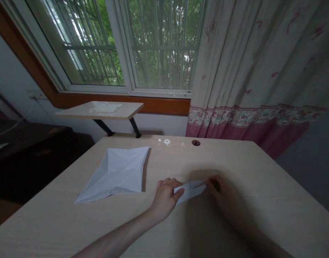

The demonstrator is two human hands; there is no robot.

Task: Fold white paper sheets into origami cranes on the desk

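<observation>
We have the small folded paper (191,189) lying on the desk (263,215) right between our two hands, near the front middle of the surface. It is a narrow pale piece, pointed toward the right. Its long axis runs left to right across our view, the right end sitting a little farther from us than the left. Our left hand (166,195) is closed on the left end: the thumb lies over the top of the paper and the fingers curl down beside it, so that end is gripped against the desk. Our right hand (220,189) lies on the opposite side and its fingertips meet the right tip. That hand is in deep shadow, and we cannot tell whether it pinches the tip or only presses on it. So the paper lies to the right of the left hand and to the left of the right hand, touching both, with neither hand clearly nearer

Well apart to the left, a larger folded sheet (117,173) lies flat on the same desk with its creases showing, out of contact with either hand, the left hand being the nearer one to it. A round cable hole (196,143) sits at the far edge of the desk, straight beyond the small paper
</observation>
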